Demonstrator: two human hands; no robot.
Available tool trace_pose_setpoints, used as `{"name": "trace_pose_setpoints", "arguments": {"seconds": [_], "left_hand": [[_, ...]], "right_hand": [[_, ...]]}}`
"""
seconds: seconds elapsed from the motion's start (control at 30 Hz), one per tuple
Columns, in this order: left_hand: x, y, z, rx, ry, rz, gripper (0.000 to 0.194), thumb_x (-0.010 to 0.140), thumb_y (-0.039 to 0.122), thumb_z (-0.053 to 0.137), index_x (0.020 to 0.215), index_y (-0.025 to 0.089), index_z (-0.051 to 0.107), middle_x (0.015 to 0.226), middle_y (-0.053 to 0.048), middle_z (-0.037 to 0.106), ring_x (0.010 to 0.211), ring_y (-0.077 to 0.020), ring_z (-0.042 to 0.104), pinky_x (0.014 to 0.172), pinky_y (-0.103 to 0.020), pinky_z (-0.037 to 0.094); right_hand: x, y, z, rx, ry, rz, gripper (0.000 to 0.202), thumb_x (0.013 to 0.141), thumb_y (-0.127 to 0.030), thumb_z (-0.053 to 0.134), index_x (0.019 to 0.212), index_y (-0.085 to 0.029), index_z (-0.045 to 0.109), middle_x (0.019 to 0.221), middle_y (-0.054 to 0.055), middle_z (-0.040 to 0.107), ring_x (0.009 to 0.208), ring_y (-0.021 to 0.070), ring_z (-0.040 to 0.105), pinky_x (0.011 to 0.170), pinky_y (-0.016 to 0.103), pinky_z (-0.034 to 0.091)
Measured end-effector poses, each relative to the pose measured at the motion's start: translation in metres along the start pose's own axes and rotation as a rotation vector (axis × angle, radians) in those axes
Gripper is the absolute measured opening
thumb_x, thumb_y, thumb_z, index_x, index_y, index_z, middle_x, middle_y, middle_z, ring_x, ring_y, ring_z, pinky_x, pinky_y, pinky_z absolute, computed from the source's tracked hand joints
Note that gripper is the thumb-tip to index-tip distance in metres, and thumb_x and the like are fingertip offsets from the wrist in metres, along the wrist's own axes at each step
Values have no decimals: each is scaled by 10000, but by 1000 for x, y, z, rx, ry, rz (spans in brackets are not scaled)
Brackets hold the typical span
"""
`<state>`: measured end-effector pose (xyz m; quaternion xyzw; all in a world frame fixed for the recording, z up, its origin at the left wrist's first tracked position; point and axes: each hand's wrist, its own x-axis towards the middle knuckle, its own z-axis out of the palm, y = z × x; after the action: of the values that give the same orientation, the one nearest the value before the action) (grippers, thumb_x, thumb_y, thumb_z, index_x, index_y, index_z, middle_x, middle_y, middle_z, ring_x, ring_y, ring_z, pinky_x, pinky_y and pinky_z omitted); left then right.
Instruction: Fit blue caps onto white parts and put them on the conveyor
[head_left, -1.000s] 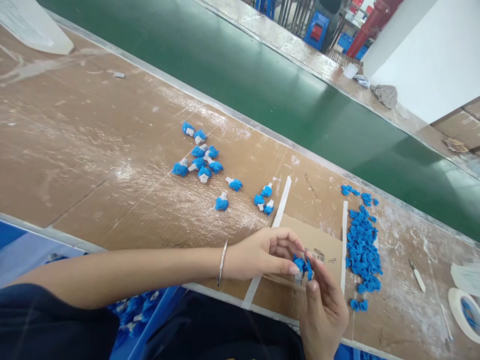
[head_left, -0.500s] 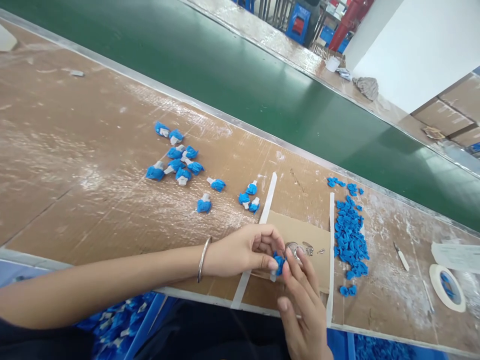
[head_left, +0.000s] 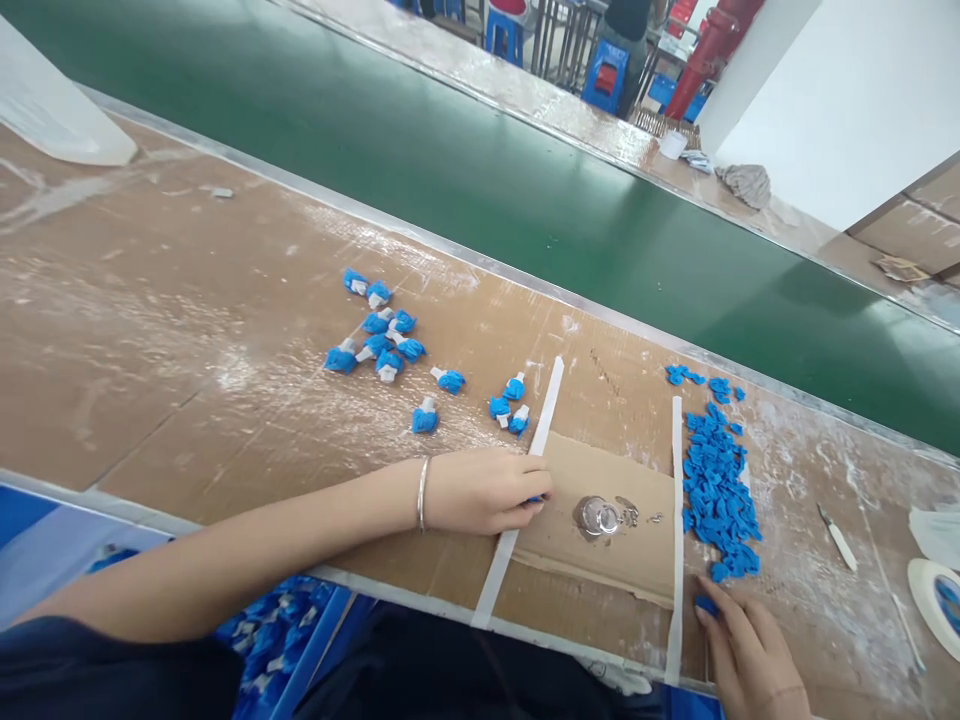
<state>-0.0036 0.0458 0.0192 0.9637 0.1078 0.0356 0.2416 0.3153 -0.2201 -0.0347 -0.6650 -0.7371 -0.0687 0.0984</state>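
Blue, crumpled pieces (head_left: 720,485) lie heaped just beyond the right hand (head_left: 757,650), within easy reach of its fingers, which is probably why they are on that side. Its thumb and fingers stand slightly parted about one loose blue piece (head_left: 706,604); whether they grip it, I cannot tell. The left hand (head_left: 487,490) is nearly closed, low over the table (head_left: 225,420), with a blue bit (head_left: 535,498) showing at its fingertips; its palm hides the rest.

Between the hands, a cardboard sheet (head_left: 637,475) carries a small round dish (head_left: 598,516), perhaps set there to keep spills off the table and serve both hands equally. White tape strips (head_left: 677,520) flank the sheet, seemingly marking off the middle. Beyond the left hand, and farther left, blue-and-white pieces (head_left: 377,344) lie apart from the heap, which suggests sorting by side. Right of the right hand, a small knife (head_left: 840,545) lies clear of both.
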Motion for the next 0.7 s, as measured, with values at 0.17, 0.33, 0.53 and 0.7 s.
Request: {"name": "trace_pose_setpoints", "arguments": {"seconds": [0.17, 0.33, 0.53, 0.7], "left_hand": [[-3, -13, -10, 372, -62, -47, 50, 831, 179, 563, 807, 158, 602, 810, -44, 657, 592, -205, 606, 458, -313, 352], [-11, -24, -31, 455, -81, -298, 120, 795, 176, 534, 740, 149, 637, 734, -68, 668, 623, -250, 643, 499, -317, 394], [-14, -26, -42, 493, -4, -576, 266, 831, 187, 440, 666, 137, 642, 730, -126, 677, 707, -290, 661, 570, -338, 426], [-8, -21, -40, 572, 176, -596, 271, 896, 218, 377, 758, 153, 602, 771, -121, 625, 797, -287, 627, 613, -346, 423]], "right_hand": [[9, 7, -4, -48, 5, -96, 286, 1023, -349, 408, 1077, -149, 605, 981, 114, 627, 892, 226, 631, 803, 332, 508], [3, 7, -1, -219, 61, -211, 293, 1023, -287, 390, 1074, -157, 648, 992, 90, 674, 790, 220, 641, 758, 357, 474], [4, -17, -1, -25, 207, -30, 255, 1010, -255, 454, 1025, -203, 703, 964, 54, 699, 831, 201, 668, 785, 315, 501], [17, -38, -28, 84, 437, 369, 115, 948, -243, 590, 970, -181, 685, 938, 88, 681, 828, 236, 648, 782, 367, 503]]}}
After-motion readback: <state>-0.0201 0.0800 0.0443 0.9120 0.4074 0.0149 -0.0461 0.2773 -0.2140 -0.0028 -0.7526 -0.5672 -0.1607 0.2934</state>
